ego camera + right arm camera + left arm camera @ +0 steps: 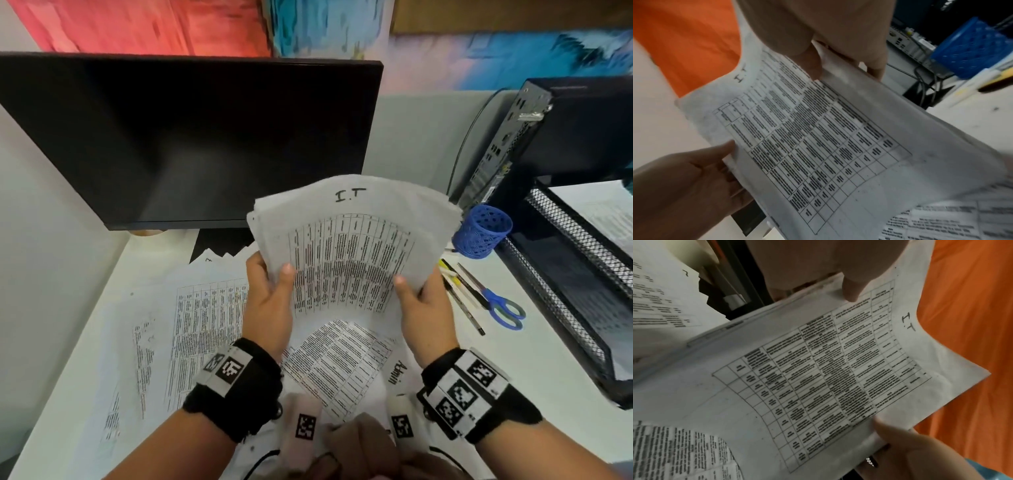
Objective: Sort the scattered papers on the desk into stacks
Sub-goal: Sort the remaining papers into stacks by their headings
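Observation:
A bundle of printed table sheets marked "I.T" (349, 246) stands upright above the desk, bowed toward me. My left hand (270, 291) grips its lower left edge, thumb on the front. My right hand (418, 298) grips the lower right edge the same way. The left wrist view shows the bundle (818, 378) with my left thumb (851, 288) pressed on the top sheet. In the right wrist view the bundle (818, 146) lies between both hands. Loose sheets (191, 325) are spread over the desk below, one marked "Admin" (342, 363).
A dark monitor (191, 137) stands behind the papers. At the right are a blue pen cup (483, 231), pens (459, 284), blue scissors (503, 308), a black mesh tray (575, 274) with paper in it, and a computer case (534, 137). Bare white desk (513, 359) shows at the right.

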Demonstrator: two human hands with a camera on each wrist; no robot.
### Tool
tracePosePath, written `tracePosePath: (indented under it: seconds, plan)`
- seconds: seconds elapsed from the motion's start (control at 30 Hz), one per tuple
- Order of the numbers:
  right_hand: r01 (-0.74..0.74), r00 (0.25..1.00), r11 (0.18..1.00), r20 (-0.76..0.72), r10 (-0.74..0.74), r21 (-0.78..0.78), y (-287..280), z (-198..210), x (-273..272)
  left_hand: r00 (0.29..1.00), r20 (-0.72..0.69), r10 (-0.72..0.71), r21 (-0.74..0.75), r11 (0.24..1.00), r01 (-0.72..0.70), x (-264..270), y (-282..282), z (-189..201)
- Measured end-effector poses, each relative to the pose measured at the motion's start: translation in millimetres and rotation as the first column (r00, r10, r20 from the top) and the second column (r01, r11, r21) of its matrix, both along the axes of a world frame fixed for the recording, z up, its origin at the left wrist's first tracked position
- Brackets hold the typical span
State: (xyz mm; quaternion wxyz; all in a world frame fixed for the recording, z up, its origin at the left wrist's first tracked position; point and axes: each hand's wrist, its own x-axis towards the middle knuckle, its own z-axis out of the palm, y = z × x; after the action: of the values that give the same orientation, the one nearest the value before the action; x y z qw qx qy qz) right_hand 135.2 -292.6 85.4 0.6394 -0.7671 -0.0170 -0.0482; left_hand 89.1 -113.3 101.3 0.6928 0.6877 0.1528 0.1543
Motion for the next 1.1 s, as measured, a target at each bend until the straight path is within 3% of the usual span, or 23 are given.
tracePosePath:
  seconds: [0.13, 0.3, 0.47, 0.67, 0.8, 0.93, 1.1]
  plan:
    - [0.049, 0.996, 0.994, -0.065, -0.056, -0.101, -5, -4, 3, 0.999, -0.009, -0.032, 0.017, 0.999, 0.033, 5, 6, -2]
    - [0.004, 1.000, 0.999, -0.016, -0.004, 0.032, -15, 1, 5, 0.996, 0.071, -0.052, -0.001, 0.999, 0.052, 7, 9, 2]
    - [-0.063, 0.983, 0.995, -0.177, 0.047, -0.081, -17, -27, 10, 0.988, -0.090, -0.123, 0.047, 0.991, 0.128, 12, 9, -24]
    - [0.006, 0.983, 0.995, -0.183, -0.024, -0.096, -22, -35, 10, 0.963, -0.238, -0.123, 0.128, 0.979, 0.157, 17, 4, -42]
    - [0.006, 0.985, 1.000, -0.175, -0.003, 0.015, -35, -30, 6, 0.969, -0.238, -0.066, 0.054, 0.995, 0.081, 16, 7, -41]
    - [-0.097, 0.978, 0.995, -0.182, 0.100, 0.028, -50, -24, -2, 0.952, -0.250, -0.175, -0.092, 0.983, 0.156, 11, 11, -38]
    - [-0.211, 0.951, 0.977, -0.230, 0.205, -0.005, -66, -24, -5, 0.947, -0.208, -0.243, -0.132, 0.967, 0.219, 7, 3, -35]
